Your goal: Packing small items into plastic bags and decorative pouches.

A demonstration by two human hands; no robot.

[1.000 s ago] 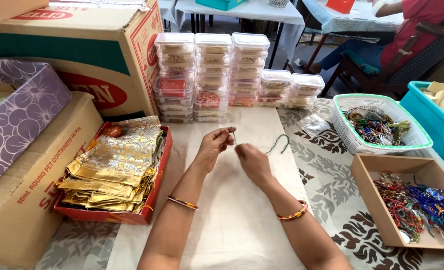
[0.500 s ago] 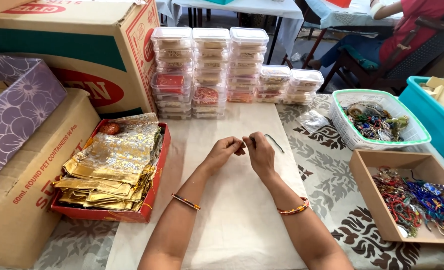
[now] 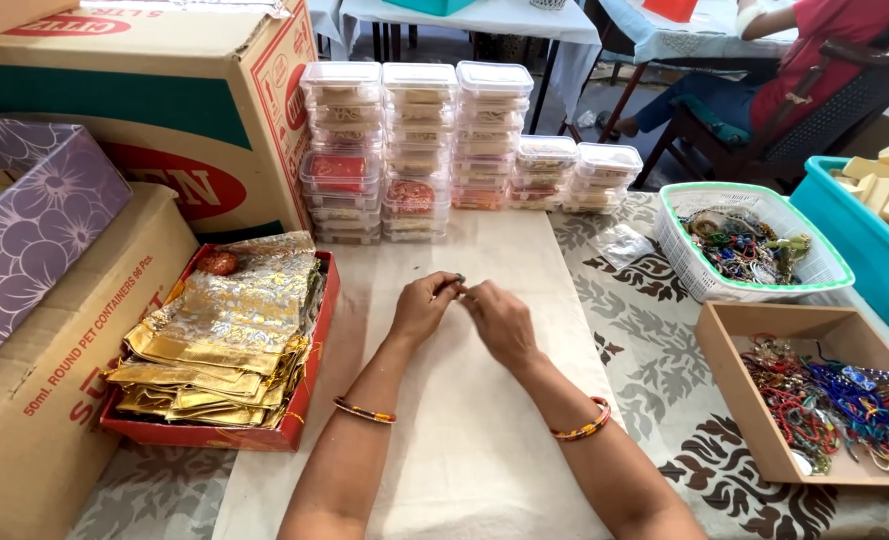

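Two hands meet at the centre of your view, fingertips pressed together over a tiny dark item [image 3: 459, 281] that is too small to identify. Your left hand [image 3: 423, 308] pinches it between thumb and forefinger, fingers narrow and curled; your right hand [image 3: 502, 318] closes in from the 3 o'clock side, its fingers also drawn tight against the same piece. Both hands hover just above the cream cloth [image 3: 485, 440] that runs down the middle of the table. Each wrist carries a beaded bangle [image 3: 364, 411].

At 9 o'clock from your hands, just beside the cloth, sits a red tray [image 3: 305, 390] stacked with gold foil pouches [image 3: 225, 340]. Beyond it, still toward 9 and 10 o'clock, lie a brown cardboard carton [image 3: 55, 400], a purple flowered box [image 3: 25, 230] and a large printed carton [image 3: 145, 110].

At 12 o'clock, stacks of clear lidded plastic containers [image 3: 420, 150] stand in a row at the far end of the cloth, with shorter stacks toward 1 o'clock.

At 2 o'clock, well apart from your hands, a white mesh basket [image 3: 815, 265] holds tangled coloured threads and beads. At 3 to 4 o'clock an open brown box [image 3: 735, 390] holds more bright thread bands. A teal bin [image 3: 865, 240] sits at the right edge. Farther back at 1 o'clock, another person in red [image 3: 815, 50] sits on a chair.
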